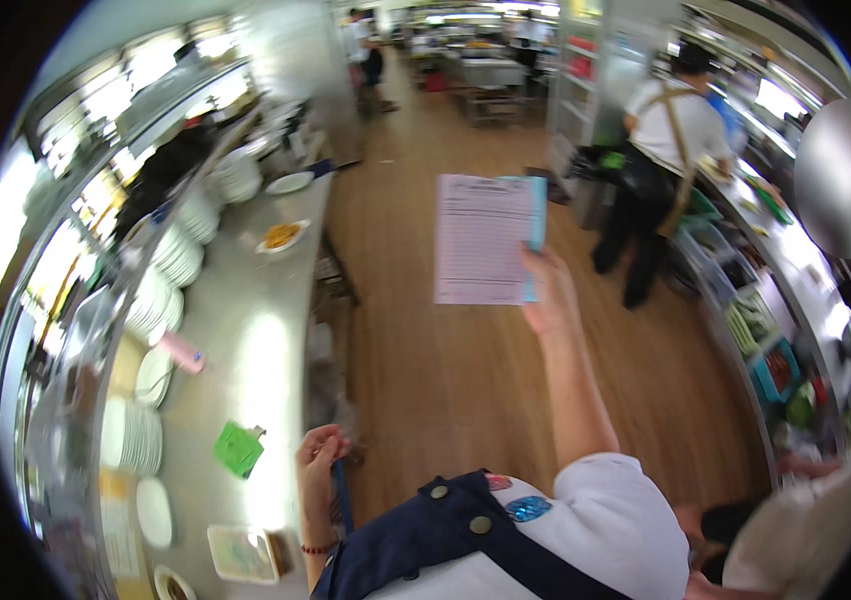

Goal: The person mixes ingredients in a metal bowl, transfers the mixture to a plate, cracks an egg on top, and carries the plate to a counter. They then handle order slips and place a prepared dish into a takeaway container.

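In front of me, above the floor, my right hand [552, 295] grips an order pad [484, 240] by its right edge, thumb on top. Its front sheet is pink and printed with lines, and a light blue sheet shows behind it. Low at the table's edge is my left hand [322, 452], its fingers curled together. A narrow dark blue strip [344, 497] runs below those fingers; whether they hold it I cannot tell. A green card or slip [239, 449] lies on the steel table [264, 385] beside that hand.
Stacks of white plates [132, 435] line the table's left side, near a pink bottle [182, 352], a lidded plastic box [244, 554] and a plate of orange food [283, 236]. A person [674, 150] stands at the right counter; another person's pale sleeve [806, 540] is close at right.
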Action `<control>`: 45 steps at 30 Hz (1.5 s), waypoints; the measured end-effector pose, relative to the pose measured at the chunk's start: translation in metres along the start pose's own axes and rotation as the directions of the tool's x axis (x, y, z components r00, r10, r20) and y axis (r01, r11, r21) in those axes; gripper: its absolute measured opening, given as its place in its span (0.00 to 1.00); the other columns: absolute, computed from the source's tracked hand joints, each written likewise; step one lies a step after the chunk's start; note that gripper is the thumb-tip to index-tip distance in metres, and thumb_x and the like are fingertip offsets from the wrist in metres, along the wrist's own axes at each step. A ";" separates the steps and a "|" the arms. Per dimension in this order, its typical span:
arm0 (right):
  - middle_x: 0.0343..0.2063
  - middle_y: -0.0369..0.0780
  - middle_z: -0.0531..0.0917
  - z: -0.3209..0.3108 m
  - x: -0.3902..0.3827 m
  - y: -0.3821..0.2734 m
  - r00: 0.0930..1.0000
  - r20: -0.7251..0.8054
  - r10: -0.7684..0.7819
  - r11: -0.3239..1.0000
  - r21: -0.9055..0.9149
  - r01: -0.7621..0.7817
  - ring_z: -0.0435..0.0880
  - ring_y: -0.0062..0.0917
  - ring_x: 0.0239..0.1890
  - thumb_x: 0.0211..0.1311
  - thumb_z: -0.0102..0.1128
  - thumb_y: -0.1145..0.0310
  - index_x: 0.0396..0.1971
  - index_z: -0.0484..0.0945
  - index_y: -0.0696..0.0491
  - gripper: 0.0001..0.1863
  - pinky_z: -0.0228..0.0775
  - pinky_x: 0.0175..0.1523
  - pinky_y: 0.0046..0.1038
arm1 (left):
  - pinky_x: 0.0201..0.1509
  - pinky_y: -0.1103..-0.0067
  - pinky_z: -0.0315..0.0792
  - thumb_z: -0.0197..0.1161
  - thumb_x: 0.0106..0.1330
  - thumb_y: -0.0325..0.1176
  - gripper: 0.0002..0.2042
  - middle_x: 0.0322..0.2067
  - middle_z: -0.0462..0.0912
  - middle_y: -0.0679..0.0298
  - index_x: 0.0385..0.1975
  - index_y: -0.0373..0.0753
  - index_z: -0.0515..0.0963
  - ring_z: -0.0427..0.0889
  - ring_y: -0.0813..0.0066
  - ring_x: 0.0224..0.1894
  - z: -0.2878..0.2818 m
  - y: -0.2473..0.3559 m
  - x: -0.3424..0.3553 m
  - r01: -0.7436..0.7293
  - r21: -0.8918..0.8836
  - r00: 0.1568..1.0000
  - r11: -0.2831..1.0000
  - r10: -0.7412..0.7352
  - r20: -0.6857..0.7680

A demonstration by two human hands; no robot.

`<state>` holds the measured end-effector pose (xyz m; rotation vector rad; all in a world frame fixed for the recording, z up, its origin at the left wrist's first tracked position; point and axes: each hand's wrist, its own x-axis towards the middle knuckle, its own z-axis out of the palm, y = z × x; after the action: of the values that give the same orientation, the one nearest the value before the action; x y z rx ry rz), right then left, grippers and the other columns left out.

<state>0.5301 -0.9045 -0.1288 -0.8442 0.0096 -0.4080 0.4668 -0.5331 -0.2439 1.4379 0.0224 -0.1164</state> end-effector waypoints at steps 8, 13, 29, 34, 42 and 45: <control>0.33 0.37 0.80 -0.009 -0.021 0.051 0.998 -0.064 -0.005 0.982 -0.188 -0.007 0.77 0.20 0.35 0.59 0.54 0.68 0.37 0.75 0.58 0.10 0.70 0.41 0.27 | 0.40 0.82 0.69 0.55 0.63 0.30 0.09 0.35 0.76 0.65 0.41 0.37 0.72 0.77 0.76 0.35 0.004 -0.018 0.054 0.099 -0.121 0.964 0.988 -0.065 0.257; 0.34 0.35 0.79 -0.004 -0.066 0.092 0.984 -0.081 0.160 0.862 -0.475 -0.179 0.75 0.17 0.37 0.60 0.53 0.67 0.39 0.75 0.59 0.12 0.68 0.44 0.24 | 0.40 0.83 0.68 0.54 0.65 0.37 0.12 0.36 0.76 0.67 0.45 0.40 0.70 0.76 0.79 0.36 0.030 -0.013 0.090 0.048 -0.110 0.896 0.993 0.006 0.443; 0.39 0.41 0.78 0.084 -0.049 0.133 0.987 -0.060 0.152 0.963 -0.215 -0.162 0.76 0.23 0.41 0.63 0.50 0.68 0.43 0.72 0.59 0.13 0.68 0.46 0.26 | 0.44 0.82 0.72 0.60 0.57 0.22 0.19 0.41 0.71 0.61 0.50 0.34 0.67 0.74 0.77 0.41 0.036 0.052 0.119 -0.278 -0.155 0.917 0.948 0.310 0.252; 0.41 0.39 0.77 0.113 -0.031 0.148 0.948 0.048 0.316 0.940 -0.149 -0.306 0.76 0.22 0.42 0.64 0.49 0.67 0.45 0.71 0.58 0.14 0.68 0.47 0.26 | 0.39 0.83 0.74 0.59 0.57 0.20 0.20 0.38 0.72 0.61 0.50 0.34 0.65 0.76 0.79 0.36 0.020 0.080 0.097 -0.351 -0.042 0.936 0.935 0.352 0.009; 0.41 0.38 0.78 0.123 -0.035 0.151 0.831 0.333 0.445 0.895 -0.128 -0.427 0.76 0.22 0.43 0.64 0.48 0.68 0.45 0.71 0.57 0.13 0.69 0.48 0.27 | 0.37 0.87 0.70 0.58 0.57 0.20 0.21 0.34 0.72 0.64 0.52 0.33 0.64 0.72 0.84 0.32 0.018 0.085 0.050 -0.385 0.123 0.889 0.915 0.404 -0.215; 0.40 0.38 0.78 0.126 -0.033 0.151 0.832 0.348 0.432 0.900 -0.114 -0.420 0.76 0.22 0.43 0.64 0.48 0.68 0.45 0.72 0.57 0.12 0.69 0.48 0.27 | 0.35 0.88 0.69 0.57 0.58 0.21 0.20 0.33 0.73 0.65 0.51 0.33 0.65 0.72 0.84 0.31 0.017 0.086 0.051 -0.371 0.153 0.884 0.916 0.399 -0.245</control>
<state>0.5735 -0.7118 -0.1592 -0.9116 -0.1401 0.1791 0.5245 -0.5421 -0.1614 1.5247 -0.0465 0.4157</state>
